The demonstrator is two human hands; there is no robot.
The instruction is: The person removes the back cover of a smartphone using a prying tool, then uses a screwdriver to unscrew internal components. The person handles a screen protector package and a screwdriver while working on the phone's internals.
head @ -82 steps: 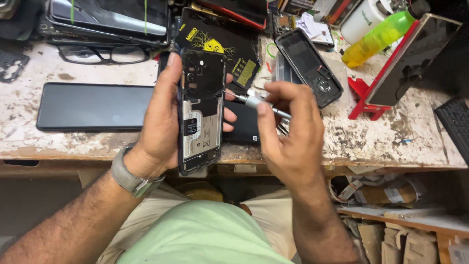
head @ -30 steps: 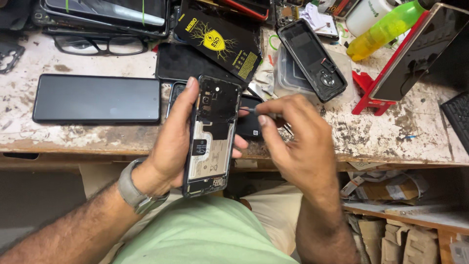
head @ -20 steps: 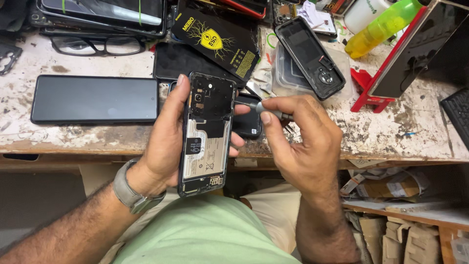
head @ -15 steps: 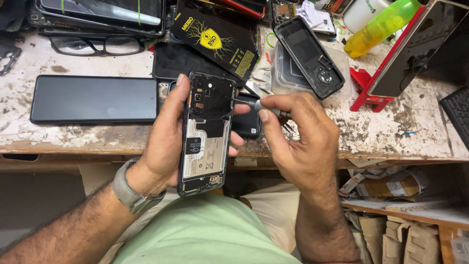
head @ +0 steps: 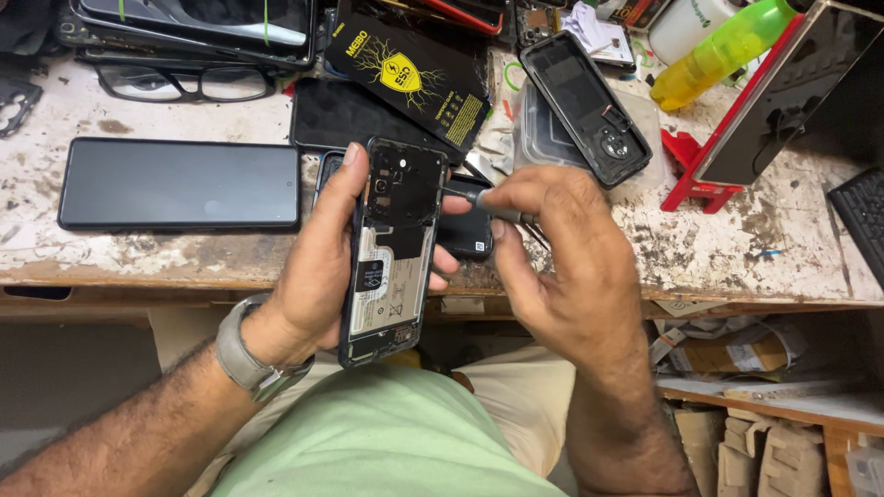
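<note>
At nine o'clock in my view a dark phone (head: 180,184) lies face up and flat on the stained workbench (head: 755,248), with a pair of black-rimmed glasses (head: 184,83) beyond it toward eleven o'clock. My left hand (head: 318,267) comes up from seven o'clock, a grey watch band (head: 244,354) on the wrist, and is clamped around the opened phone (head: 391,248) at the centre, thumb along its left edge and fingertips curling round the right edge. That phone has its back cover off: a black shield plate with camera holes fills the top half, a pale battery with a small dark label fills the lower half, and a narrow board strip sits at the bottom end. It is held upright above the bench's front edge and over my lap, tilted slightly to one o'clock. A black packet with a yellow emblem (head: 410,78) lies at twelve o'clock. My right hand (head: 571,267) rises from five o'clock, thumb and forefinger pinched tight on a slim grey screwdriver (head: 488,204), whose tip points toward nine o'clock and meets the phone's upper right edge. At one o'clock a black back cover (head: 580,106) rests on the bench, and a yellow-green bottle (head: 723,51) lies toward two o'clock.
</note>
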